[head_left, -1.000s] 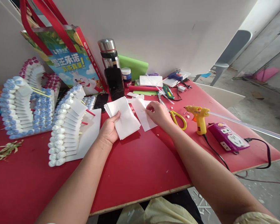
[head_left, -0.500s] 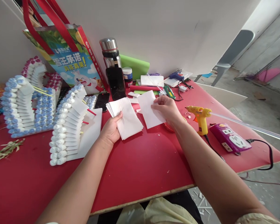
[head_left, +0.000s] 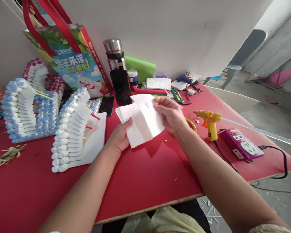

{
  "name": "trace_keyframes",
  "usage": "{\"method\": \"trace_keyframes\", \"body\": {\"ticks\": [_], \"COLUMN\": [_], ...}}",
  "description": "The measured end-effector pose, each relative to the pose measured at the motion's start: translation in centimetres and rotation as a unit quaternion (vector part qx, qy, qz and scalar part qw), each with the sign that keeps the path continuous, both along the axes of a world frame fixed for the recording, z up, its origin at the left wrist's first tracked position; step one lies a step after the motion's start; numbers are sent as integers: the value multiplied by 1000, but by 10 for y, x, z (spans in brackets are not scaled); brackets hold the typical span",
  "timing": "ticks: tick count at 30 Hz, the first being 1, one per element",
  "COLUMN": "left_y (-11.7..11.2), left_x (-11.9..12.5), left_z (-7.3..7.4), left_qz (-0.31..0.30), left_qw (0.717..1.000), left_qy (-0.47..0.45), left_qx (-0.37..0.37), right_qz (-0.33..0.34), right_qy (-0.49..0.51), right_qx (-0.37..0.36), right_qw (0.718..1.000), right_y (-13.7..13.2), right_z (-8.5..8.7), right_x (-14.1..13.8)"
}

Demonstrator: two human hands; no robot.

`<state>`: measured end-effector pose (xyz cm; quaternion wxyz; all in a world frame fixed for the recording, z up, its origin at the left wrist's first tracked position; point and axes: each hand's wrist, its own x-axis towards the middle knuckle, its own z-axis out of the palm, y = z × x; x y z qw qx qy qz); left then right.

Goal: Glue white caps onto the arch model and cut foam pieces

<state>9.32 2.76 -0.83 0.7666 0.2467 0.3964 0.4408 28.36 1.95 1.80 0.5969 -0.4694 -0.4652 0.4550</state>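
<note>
My left hand [head_left: 120, 137] grips a stack of white paper sheets [head_left: 133, 126] from below, a little above the red table [head_left: 140, 174]. My right hand [head_left: 171, 115] pinches a single white sheet [head_left: 149, 111] and holds it over the right part of the stack, overlapping it. Both hands are closed on paper at the middle of the table.
A white and blue rolled-paper model [head_left: 70, 129] stands at left, with a similar one [head_left: 24, 110] behind it. A yellow glue gun [head_left: 210, 121] and purple power strip [head_left: 241, 145] lie at right. Yellow scissors [head_left: 191, 123], a phone [head_left: 121, 85], a steel flask [head_left: 113, 53] and a printed bag [head_left: 70, 61] stand at the back.
My right hand lifted the single sheet off the table and carried it left onto the stack. My left hand shifted slightly right with the stack.
</note>
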Motion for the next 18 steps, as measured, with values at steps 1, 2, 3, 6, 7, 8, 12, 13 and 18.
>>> {"method": "trace_keyframes", "body": {"ticks": [1, 2, 3, 6, 7, 8, 12, 13, 18], "left_y": [-2, -4, -5, -4, -4, -3, -1, -2, -5], "left_x": [3, 6, 9, 12, 12, 11, 10, 9, 9], "left_z": [1, 1, 2, 3, 3, 2, 0, 0, 2], "left_qz": [-9, -16, -21, -21, -18, -15, -33, -40, -57], "left_qw": [1000, 1000, 1000, 999, 998, 998, 996, 995, 990], "left_qy": [-6, -11, -16, -30, -35, -40, -75, -87, -122], "left_qx": [0, -2, -10, -35, -41, -44, -22, -11, 36], "right_qz": [18, 31, 35, 20, 14, 12, -3, -5, -3], "right_qy": [-19, -52, -93, -201, -216, -221, -210, -210, -223], "right_qx": [-16, -36, -54, -69, -62, -56, -52, -54, -53], "right_qw": [1000, 998, 994, 977, 974, 974, 976, 976, 973], "right_y": [-2, -4, -5, -8, -8, -8, -7, -7, -7], "right_z": [-3, -5, -8, -15, -17, -18, -21, -22, -24], "right_x": [-7, -13, -19, -28, -30, -30, -32, -32, -32]}}
